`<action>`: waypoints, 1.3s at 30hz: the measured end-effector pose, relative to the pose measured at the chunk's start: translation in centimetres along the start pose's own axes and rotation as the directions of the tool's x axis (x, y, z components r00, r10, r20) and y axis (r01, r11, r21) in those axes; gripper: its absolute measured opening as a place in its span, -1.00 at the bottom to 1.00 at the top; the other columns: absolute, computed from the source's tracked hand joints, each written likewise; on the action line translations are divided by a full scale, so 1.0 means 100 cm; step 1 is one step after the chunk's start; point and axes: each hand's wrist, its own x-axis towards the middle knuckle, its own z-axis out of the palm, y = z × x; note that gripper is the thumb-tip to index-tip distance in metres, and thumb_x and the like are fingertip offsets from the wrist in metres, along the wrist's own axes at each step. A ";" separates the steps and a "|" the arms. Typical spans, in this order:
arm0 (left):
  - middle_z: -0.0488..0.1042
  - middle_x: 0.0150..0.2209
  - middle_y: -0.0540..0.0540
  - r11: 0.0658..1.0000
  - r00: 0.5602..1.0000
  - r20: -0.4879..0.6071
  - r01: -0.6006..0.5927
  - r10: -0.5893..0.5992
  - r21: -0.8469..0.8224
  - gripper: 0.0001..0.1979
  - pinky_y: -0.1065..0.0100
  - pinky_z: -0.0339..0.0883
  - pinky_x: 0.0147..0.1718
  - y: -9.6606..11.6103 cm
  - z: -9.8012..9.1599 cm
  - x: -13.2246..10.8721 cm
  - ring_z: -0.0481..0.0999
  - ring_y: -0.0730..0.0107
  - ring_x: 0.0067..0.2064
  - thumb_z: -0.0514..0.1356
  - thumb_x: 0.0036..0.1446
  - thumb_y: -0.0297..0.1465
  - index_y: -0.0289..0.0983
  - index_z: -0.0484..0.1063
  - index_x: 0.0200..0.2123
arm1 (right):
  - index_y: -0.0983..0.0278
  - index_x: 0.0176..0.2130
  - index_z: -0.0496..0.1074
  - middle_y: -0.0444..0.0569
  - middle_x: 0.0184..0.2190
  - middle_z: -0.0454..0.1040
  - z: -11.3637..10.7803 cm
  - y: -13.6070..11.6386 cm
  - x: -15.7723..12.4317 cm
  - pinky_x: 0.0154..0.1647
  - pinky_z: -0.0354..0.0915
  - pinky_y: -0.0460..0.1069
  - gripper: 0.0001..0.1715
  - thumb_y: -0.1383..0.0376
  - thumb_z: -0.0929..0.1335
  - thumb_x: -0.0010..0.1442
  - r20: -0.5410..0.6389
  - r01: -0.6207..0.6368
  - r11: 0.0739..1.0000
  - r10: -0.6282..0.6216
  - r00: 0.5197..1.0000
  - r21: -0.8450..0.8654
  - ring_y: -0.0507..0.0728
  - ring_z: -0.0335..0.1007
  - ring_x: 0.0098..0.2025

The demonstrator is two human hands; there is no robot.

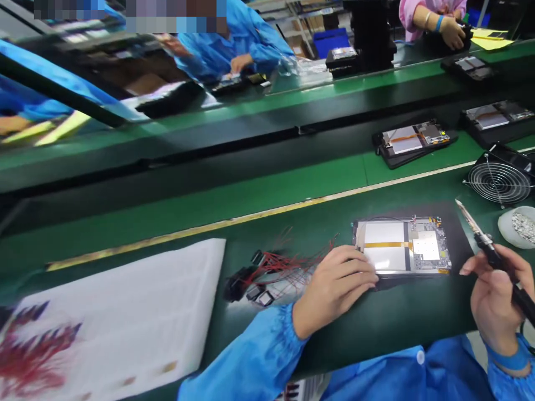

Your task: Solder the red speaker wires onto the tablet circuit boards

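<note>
Green assembly-line benches [209,186] run past metal shelving [301,25] and a blue crate [332,43].

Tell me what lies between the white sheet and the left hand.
In the head view, a bundle of red wires with black connectors lies between the white sheet and the left hand.

An open tablet [401,245] is laid flat, with two silver panels [384,239] joined by yellow tape [387,244] on its left side and a circuit board [430,245] on its right. Its near left edge is touched by the left hand [334,284]. A soldering iron [487,248] is gripped in the right hand [497,301], tilted, with its metal tip [463,214] pointed up and away, held apart from the tablet.
</note>
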 end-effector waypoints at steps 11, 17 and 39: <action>0.72 -0.24 -0.07 0.995 0.983 -0.176 0.041 -0.056 -0.089 -0.92 0.23 0.53 -0.17 0.041 0.052 0.044 0.57 0.27 -0.19 0.30 0.47 -0.47 -0.26 0.63 -0.10 | 0.08 0.22 0.51 -0.06 0.01 0.51 0.013 -0.036 -0.026 0.06 0.57 -0.03 -0.57 0.40 0.47 0.43 0.445 0.113 0.935 0.052 0.894 -0.335 0.09 0.64 -0.05; 0.71 -0.24 -0.06 0.989 0.980 -0.183 0.053 -0.078 -0.134 -0.94 0.22 0.52 -0.15 0.044 0.046 0.044 0.56 0.25 -0.18 0.32 0.44 -0.50 -0.27 0.62 -0.11 | 0.06 0.21 0.51 -0.08 -0.01 0.49 0.020 -0.030 -0.029 0.04 0.56 -0.05 -0.57 0.41 0.47 0.43 0.436 0.075 0.936 0.089 0.895 -0.344 0.07 0.61 -0.09; 0.71 -0.25 -0.05 0.985 0.977 -0.182 0.080 -0.108 -0.154 -0.92 0.18 0.56 -0.12 0.046 0.043 0.042 0.58 0.26 -0.17 0.33 0.43 -0.50 -0.21 0.61 -0.11 | 0.07 0.20 0.50 -0.09 0.00 0.48 0.028 -0.042 -0.031 -0.05 0.56 -0.08 -0.59 0.39 0.47 0.44 0.385 -0.009 0.937 0.152 0.910 -0.350 0.03 0.61 -0.17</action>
